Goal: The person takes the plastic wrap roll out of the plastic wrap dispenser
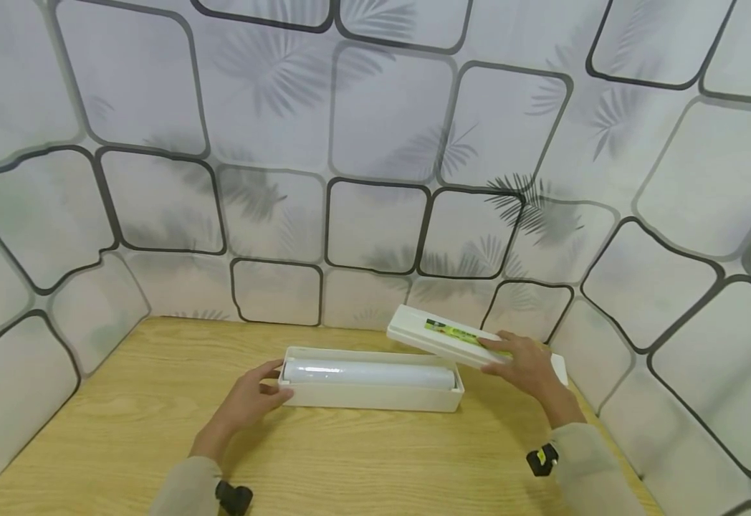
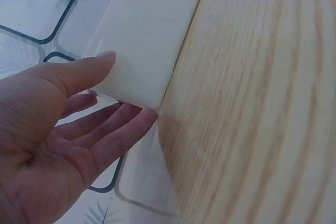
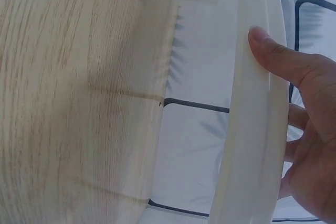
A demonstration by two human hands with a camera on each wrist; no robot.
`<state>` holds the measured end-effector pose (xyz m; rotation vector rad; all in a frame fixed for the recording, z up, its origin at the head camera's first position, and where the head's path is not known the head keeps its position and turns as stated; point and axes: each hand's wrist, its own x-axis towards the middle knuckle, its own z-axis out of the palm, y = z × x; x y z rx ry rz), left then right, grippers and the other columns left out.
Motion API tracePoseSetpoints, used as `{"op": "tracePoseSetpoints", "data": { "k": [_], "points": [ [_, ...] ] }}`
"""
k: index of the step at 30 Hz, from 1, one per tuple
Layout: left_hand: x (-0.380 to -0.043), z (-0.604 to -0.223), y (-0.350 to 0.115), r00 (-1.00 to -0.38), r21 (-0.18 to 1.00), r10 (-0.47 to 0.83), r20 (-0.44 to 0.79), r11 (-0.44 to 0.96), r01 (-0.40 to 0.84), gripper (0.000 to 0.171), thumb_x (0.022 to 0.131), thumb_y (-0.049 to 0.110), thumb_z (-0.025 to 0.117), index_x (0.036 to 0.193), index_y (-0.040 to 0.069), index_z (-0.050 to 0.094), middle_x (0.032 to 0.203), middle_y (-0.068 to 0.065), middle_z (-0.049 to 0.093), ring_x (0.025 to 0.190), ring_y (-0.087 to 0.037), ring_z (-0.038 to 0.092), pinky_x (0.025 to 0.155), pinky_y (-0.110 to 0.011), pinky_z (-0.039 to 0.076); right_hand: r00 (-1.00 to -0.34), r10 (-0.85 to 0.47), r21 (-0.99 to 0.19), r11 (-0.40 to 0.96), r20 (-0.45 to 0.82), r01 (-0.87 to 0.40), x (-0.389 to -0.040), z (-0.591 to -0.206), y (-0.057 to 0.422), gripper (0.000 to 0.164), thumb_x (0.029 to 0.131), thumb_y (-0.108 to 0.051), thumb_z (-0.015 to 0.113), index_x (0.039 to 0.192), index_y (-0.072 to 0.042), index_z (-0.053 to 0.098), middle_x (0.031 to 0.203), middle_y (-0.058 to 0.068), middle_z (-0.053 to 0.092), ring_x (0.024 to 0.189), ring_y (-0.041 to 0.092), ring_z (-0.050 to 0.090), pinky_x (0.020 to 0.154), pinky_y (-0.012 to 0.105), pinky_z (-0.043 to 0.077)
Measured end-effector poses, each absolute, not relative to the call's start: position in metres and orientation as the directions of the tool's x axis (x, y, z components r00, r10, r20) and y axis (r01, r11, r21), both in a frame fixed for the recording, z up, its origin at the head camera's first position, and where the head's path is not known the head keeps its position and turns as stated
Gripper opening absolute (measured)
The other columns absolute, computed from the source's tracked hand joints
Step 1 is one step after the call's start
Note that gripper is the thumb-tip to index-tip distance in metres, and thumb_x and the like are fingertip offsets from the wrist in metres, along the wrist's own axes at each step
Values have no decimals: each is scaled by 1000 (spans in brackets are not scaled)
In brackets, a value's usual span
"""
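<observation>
A long white plastic box (image 1: 369, 398) stands on the table with its top open. Inside it lies a shiny roll of plastic wrap (image 1: 369, 373). My left hand (image 1: 253, 393) holds the box's left end, the thumb on its front wall (image 2: 142, 40) and the other fingers around the end. To the right, my right hand (image 1: 522, 363) grips the white lid (image 1: 414, 324), which carries a green and yellow label (image 1: 449, 329). Raised and tilted, the lid slants down to the right, its left part behind the box's right end. In the right wrist view the thumb presses the lid's edge (image 3: 252, 108).
The wood-grain table (image 1: 375, 459) reaches back to a patterned cloth wall (image 1: 272, 215), with similar cloth on the left and right sides. Black wrist cameras (image 1: 233, 497) sit on both sleeves.
</observation>
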<state>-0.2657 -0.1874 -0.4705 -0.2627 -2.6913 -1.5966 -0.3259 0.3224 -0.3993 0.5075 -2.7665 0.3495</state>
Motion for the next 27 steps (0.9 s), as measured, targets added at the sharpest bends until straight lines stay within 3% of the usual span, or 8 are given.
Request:
{"op": "tracePoseSetpoints", "data": {
  "k": [7,12,19,27],
  "points": [
    [-267,-470,-188,-986,872,140,85,469,142,63,96,15,74,151,-1,47,139,-32,59,111,-38,70,84,-39,64,-899,-294,-160,920,325,-358,-326,-398,329,55,85,-44,80,133,-21,71,142,30,60,119,59,60,80,70,46],
    [-267,-470,-188,-986,870,143,86,471,145,63,97,16,73,152,0,47,139,-32,59,112,-38,70,85,-40,63,-908,-279,-157,928,313,-339,-327,-401,335,54,86,-43,80,134,-20,71,142,30,59,119,57,61,79,68,46],
    [-264,-469,-187,-986,873,147,84,466,144,63,96,15,74,151,-2,46,139,-33,59,112,-39,70,85,-41,63,-913,-263,-153,935,310,-321,-330,-408,343,56,86,-44,80,135,-20,70,143,31,58,118,58,61,81,72,45],
    [-265,-470,-187,-985,875,149,85,462,146,63,97,14,73,152,-1,46,138,-32,59,111,-37,70,84,-39,63,-929,-232,-186,938,288,-292,-330,-412,349,55,87,-42,80,136,-19,69,146,32,54,125,61,54,90,90,32]
  ]
}}
